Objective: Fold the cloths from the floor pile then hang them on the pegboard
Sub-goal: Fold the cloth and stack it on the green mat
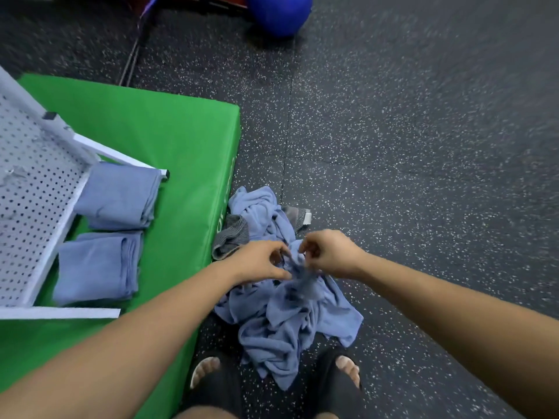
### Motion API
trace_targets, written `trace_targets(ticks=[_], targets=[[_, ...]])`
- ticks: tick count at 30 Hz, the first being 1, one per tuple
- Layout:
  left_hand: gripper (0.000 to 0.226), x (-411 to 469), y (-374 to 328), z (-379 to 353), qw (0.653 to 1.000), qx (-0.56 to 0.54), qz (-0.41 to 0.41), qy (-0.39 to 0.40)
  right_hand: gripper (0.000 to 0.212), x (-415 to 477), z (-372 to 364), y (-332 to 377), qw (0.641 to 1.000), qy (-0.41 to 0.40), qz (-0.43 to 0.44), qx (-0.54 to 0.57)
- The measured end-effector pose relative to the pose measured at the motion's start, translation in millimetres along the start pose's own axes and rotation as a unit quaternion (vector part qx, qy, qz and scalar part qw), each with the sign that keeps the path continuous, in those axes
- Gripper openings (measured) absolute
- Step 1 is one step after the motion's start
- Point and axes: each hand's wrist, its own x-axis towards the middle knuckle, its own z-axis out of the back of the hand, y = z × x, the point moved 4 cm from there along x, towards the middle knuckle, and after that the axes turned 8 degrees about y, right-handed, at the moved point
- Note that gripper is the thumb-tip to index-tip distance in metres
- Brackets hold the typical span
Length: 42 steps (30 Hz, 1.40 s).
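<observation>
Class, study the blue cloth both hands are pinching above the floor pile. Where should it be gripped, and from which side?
Probably its raised, bunched edge, from above, one hand each side, as the left hand and right hand pinch the blue cloth now. The rest hangs crumpled into the floor pile, so no corner shows plainly.

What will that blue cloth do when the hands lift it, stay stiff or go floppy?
Probably floppy: the blue cloth droops in wrinkles where the left hand and right hand pinch it. It is likely light, since a pinch alone holds it. It may drag neighbours along, because the pile looks tangled.
</observation>
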Motion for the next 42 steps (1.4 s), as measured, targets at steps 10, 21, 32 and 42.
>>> trace_targets(ticks=[10, 21, 32, 42], targets=[[0.022, -94, -159, 100, 0.969, -0.121, -0.127, -0.176, 0.031, -138, 164, 101, 0.963, -0.207, 0.105, 0.134], [0.012, -272, -303, 161, 0.928, -0.069, -0.227, -0.287, 0.034, -324, 244, 221, 0.919, -0.332, 0.18, -0.114], [0.015, -417, -408, 155, 0.903, 0.058, -0.251, -0.344, 0.015, -456, 256, 298, 0.859, -0.419, 0.215, -0.199], [0.017, -510, -459, 141, 0.803, 0.199, -0.243, -0.506, 0.017, -544, 253, 349, 0.861, -0.415, 0.202, -0.216]])
